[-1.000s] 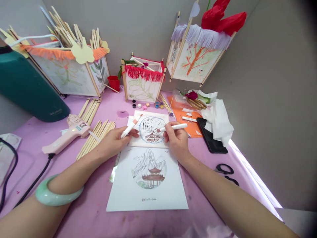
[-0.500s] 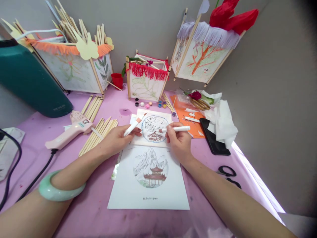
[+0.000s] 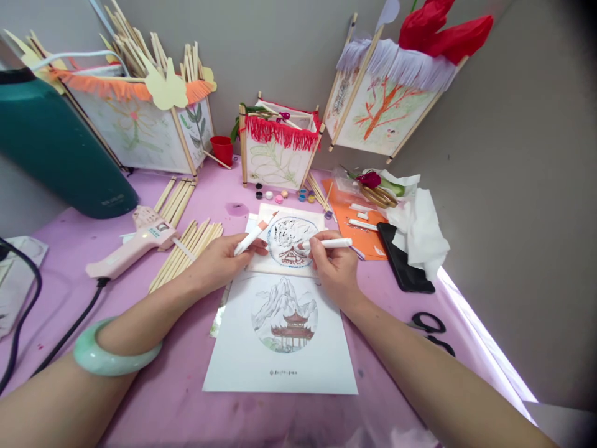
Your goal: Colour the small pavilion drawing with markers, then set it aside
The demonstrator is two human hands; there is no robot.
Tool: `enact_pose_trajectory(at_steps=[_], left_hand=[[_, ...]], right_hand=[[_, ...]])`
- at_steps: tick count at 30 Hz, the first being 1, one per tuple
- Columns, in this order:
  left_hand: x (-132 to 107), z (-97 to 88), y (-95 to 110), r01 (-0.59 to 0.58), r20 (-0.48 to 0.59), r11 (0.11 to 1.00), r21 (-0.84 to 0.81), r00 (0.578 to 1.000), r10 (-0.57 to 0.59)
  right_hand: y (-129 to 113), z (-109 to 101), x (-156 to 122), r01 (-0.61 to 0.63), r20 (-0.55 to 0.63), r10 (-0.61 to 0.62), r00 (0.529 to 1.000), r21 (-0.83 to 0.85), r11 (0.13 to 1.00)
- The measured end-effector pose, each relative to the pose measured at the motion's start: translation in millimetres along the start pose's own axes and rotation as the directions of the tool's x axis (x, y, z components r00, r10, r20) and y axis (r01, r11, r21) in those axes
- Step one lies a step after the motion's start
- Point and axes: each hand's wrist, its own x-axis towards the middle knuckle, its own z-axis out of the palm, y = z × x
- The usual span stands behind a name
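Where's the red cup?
In the head view, the red cup stands left of centre, toward the table's back, between the orange-fringed box and the red-fringed box.

You have two markers point(image 3: 252, 238) point(image 3: 336, 242), one in your left grip point(image 3: 233, 258), one in your right grip point(image 3: 333, 264); beyond both, three stick-framed paper boxes point(image 3: 135, 134) point(image 3: 275, 162) point(image 3: 387, 115); leftward, one glue gun point(image 3: 133, 252); rightward, one phone point(image 3: 410, 279)
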Motion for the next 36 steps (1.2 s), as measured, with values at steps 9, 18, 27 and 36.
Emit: enact_pose_trajectory(at_steps=[9, 18, 27, 36], left_hand=[[-0.9, -0.6, 1.5, 0.013, 0.016, 1.000, -0.003, 1.000, -0.013], [-1.5, -0.8, 2.6, 0.019, 0.002, 1.000, -0.003, 1.000, -0.019], [-1.5, -0.7, 4.4, 0.020, 0.002, 1.000, -0.004, 1.000, -0.020], [-2.4, -1.0, 5.0, 0.017, 0.002, 1.000, -0.009, 1.000, -0.017]], right_hand=[[-0.9, -0.7, 0.7, 0.000, 0.027, 0.001, 1.000, -0.028, 1.000], [-2.1, -1.1, 0.0, 0.003, 0.048, -0.001, 0.999, -0.034, 0.999], [-2.5, -1.0, 0.1, 0.014, 0.063, -0.012, 0.998, -0.034, 0.999], [-3.8, -0.7, 0.1, 0.012, 0.086, -0.010, 0.996, -0.023, 1.000]])
